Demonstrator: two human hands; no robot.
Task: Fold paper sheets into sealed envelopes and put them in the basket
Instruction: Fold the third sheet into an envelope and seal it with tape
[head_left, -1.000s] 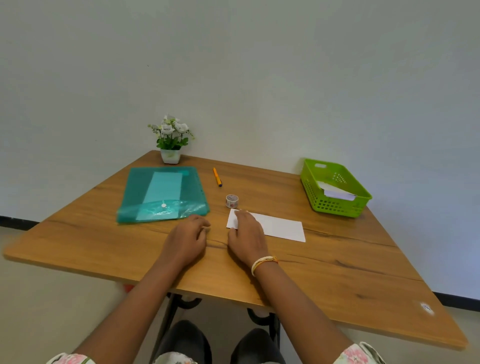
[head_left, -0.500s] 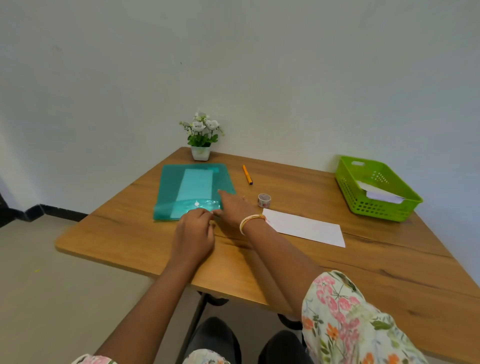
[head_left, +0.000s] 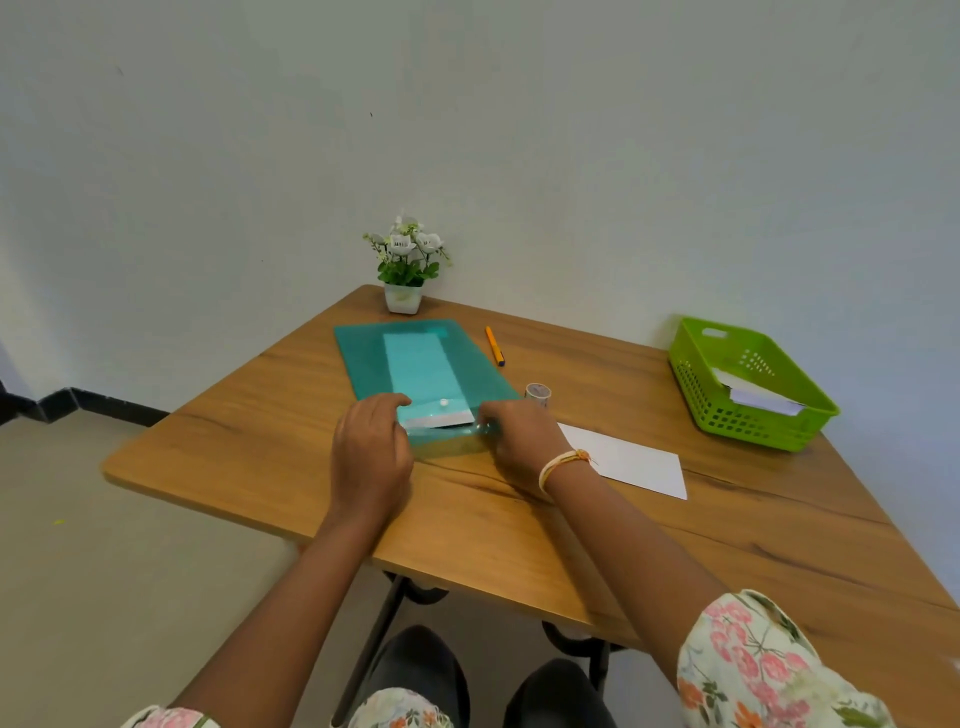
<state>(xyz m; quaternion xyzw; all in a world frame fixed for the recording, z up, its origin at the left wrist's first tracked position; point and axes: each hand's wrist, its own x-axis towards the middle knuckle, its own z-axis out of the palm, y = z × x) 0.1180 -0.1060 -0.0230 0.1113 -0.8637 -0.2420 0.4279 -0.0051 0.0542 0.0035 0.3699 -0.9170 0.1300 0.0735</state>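
Bare tabletop (head_left: 519, 525) near edge; tape roll (head_left: 538, 391), pen (head_left: 494, 345) beside folder (head_left: 415, 358)

Teal folder (head_left: 415, 358), lime-green basket (head_left: 698, 387), white paper (head_left: 634, 462), floral sleeve (head_left: 763, 670)

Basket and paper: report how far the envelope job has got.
Done: the green basket already holds at least one folded white piece. In hand: the left hand and right hand work at the near end of the teal folder, where a white sheet edge shows. Left: the flat white paper beside it looks unsealed, and the tape roll sits untouched.
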